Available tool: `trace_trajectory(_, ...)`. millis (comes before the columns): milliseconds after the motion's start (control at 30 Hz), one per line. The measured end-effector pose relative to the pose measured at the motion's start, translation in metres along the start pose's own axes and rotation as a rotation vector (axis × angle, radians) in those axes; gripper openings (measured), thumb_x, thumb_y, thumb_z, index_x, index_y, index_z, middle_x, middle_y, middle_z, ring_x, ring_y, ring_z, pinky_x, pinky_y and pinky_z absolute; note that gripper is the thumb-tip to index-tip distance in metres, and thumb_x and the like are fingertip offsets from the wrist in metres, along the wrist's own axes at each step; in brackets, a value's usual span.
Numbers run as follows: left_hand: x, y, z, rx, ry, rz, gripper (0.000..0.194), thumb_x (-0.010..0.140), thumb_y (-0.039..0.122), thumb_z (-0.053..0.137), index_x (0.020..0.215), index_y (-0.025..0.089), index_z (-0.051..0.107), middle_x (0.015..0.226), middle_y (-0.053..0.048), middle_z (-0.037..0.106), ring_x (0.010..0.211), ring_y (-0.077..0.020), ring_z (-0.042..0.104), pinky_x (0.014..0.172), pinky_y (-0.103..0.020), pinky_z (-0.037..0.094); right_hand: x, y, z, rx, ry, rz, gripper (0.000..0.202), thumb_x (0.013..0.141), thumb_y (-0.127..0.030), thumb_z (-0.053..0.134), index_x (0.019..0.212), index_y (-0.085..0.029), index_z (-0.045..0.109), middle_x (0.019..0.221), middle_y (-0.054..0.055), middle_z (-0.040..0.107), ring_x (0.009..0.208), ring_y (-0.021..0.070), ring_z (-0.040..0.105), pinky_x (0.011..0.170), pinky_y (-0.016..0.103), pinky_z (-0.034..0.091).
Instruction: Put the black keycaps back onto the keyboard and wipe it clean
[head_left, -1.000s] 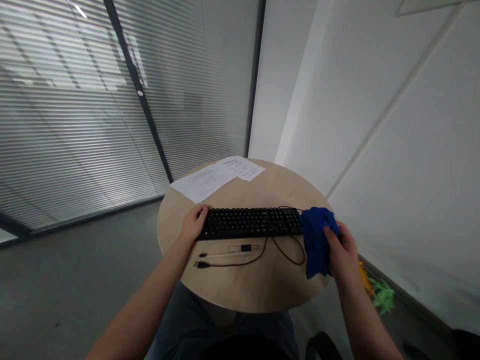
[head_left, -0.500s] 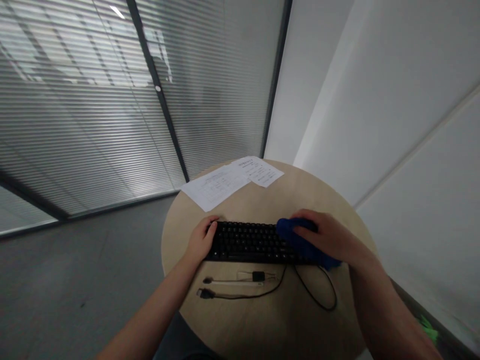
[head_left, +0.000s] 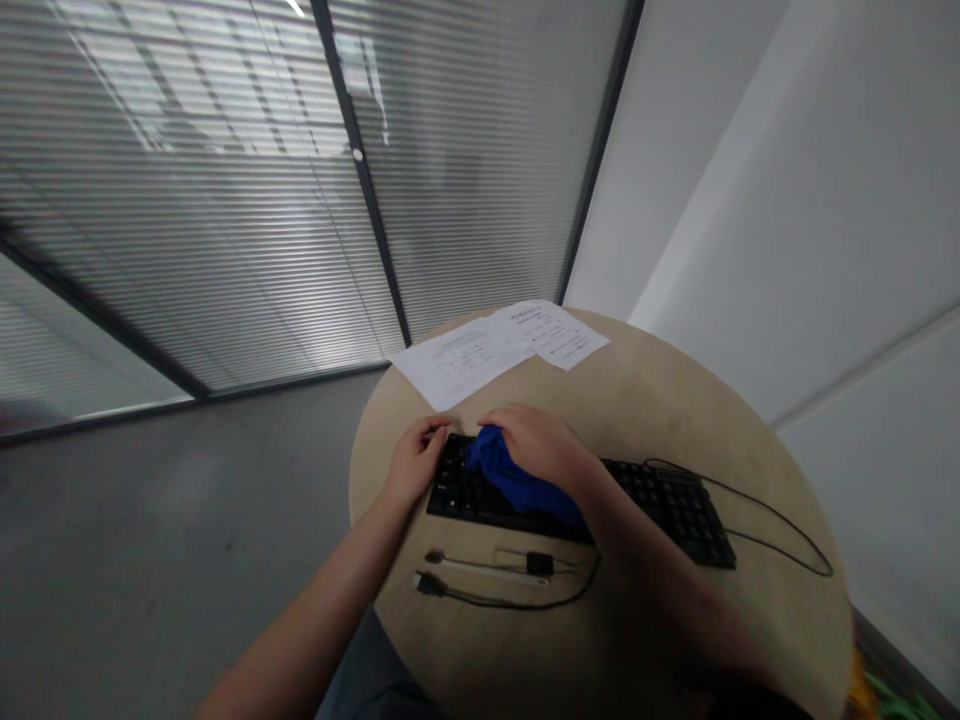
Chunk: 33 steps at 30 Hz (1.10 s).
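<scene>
Fingers [head_left: 525,432] on one blue cloth [head_left: 517,482], one keyboard [head_left: 660,500]

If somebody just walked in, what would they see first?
First, the crumpled bright blue cloth under the right hand, pressed on the left part of the long black computer keyboard. The left hand grips the keyboard's left end. All this sits on a round pale wooden table, with white printed paper sheets at its far edge.

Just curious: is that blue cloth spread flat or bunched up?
Bunched up: the blue cloth sits crumpled under the right hand, pressed on the keyboard.
</scene>
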<state>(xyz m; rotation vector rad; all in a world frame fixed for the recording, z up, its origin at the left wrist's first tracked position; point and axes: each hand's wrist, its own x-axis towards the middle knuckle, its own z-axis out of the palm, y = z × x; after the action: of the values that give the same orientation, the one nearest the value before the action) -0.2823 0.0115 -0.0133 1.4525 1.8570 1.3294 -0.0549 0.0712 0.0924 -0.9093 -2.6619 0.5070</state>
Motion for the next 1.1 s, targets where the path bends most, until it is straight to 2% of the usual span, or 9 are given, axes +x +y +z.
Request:
trace_trajectory(67,0.0,0.0,0.0,0.0,-0.008,-0.01,0.04,0.09,0.047,0.053,0.11,0.019,0.072,0.103,-0.008,0.078,0.089,-0.0249,0.072,0.085,-0.041,0.058,0.003,0.002,0.004,0.012,0.0,0.003,0.043,0.092,-0.007,0.046,0.124,-0.019,0.073,0.125,0.009,0.074,0.113,0.0245,0.068,0.101,0.037,0.05)
trace_trajectory(167,0.0,-0.001,0.001,0.005,-0.014,-0.013,0.039,0.09,0.046,0.053,0.109,0.019,0.073,0.103,-0.008,0.078,0.086,-0.0242,0.071,0.083,-0.04,0.058,0.003,0.01,-0.003,0.06,0.051,0.009,0.039,0.092,-0.011,0.049,0.122,-0.019,0.073,0.124,0.009,0.075,0.115,0.0255,0.068,0.104,0.039,0.049)
trace_trajectory(400,-0.001,0.004,0.0,0.026,0.002,0.054,0.034,0.09,0.044,0.053,0.105,0.02,0.073,0.101,-0.007,0.077,0.089,-0.0246,0.07,0.085,-0.041,0.058,-0.007,0.004,-0.054,0.167,0.254,-0.093,0.037,0.09,-0.008,0.048,0.112,-0.021,0.074,0.113,0.006,0.077,0.108,0.0217,0.069,0.1,0.038,0.051)
trace_trajectory(533,-0.009,0.015,-0.003,0.032,0.018,0.169,0.032,0.093,0.045,0.052,0.099,0.022,0.073,0.106,-0.009,0.075,0.101,-0.0264,0.068,0.098,-0.045,0.054,-0.027,-0.008,-0.071,0.18,0.283,-0.075,0.03,0.092,-0.013,0.05,0.109,-0.022,0.074,0.109,0.005,0.078,0.103,0.0202,0.07,0.096,0.037,0.052)
trace_trajectory(700,-0.028,0.053,-0.01,0.01,-0.102,0.327,0.03,0.092,0.048,0.056,0.095,0.024,0.075,0.104,-0.009,0.076,0.104,-0.0283,0.067,0.1,-0.047,0.053,-0.059,-0.014,-0.076,0.129,0.281,-0.002,0.019,0.097,-0.024,0.056,0.098,-0.022,0.075,0.098,0.005,0.078,0.094,0.0208,0.072,0.088,0.036,0.054)
trace_trajectory(867,-0.042,0.113,-0.005,-0.03,-0.356,0.488,0.04,0.087,0.048,0.068,0.12,0.027,0.07,0.116,-0.01,0.075,0.109,-0.0296,0.068,0.099,-0.047,0.054,-0.081,-0.029,-0.091,0.077,0.387,-0.003,0.017,0.098,-0.026,0.058,0.094,-0.022,0.074,0.093,0.004,0.077,0.087,0.0195,0.071,0.083,0.033,0.055)
trace_trajectory(933,-0.042,0.131,0.001,0.001,-0.354,0.492,0.035,0.087,0.043,0.07,0.118,0.027,0.07,0.114,-0.008,0.076,0.105,-0.028,0.069,0.096,-0.046,0.055,-0.087,-0.038,-0.099,0.044,0.447,-0.023,0.017,0.098,-0.026,0.057,0.095,-0.022,0.073,0.091,0.004,0.076,0.085,0.0191,0.07,0.08,0.033,0.055)
trace_trajectory(1000,-0.04,0.145,0.006,0.017,-0.347,0.492,0.017,0.09,0.036,0.064,0.101,0.026,0.072,0.098,-0.005,0.077,0.093,-0.025,0.071,0.089,-0.042,0.056,-0.095,-0.048,-0.108,-0.008,0.497,-0.046,0.017,0.099,-0.026,0.057,0.095,-0.023,0.073,0.088,0.003,0.074,0.082,0.0188,0.069,0.077,0.032,0.055)
trace_trajectory(1100,-0.038,0.16,0.005,-0.019,-0.321,0.471,0.014,0.093,0.032,0.058,0.092,0.024,0.068,0.082,-0.002,0.072,0.077,-0.0198,0.068,0.072,-0.033,0.055,-0.11,-0.058,-0.12,-0.09,0.566,-0.072,0.015,0.099,-0.026,0.058,0.098,-0.025,0.073,0.087,0.002,0.073,0.08,0.019,0.068,0.074,0.033,0.055)
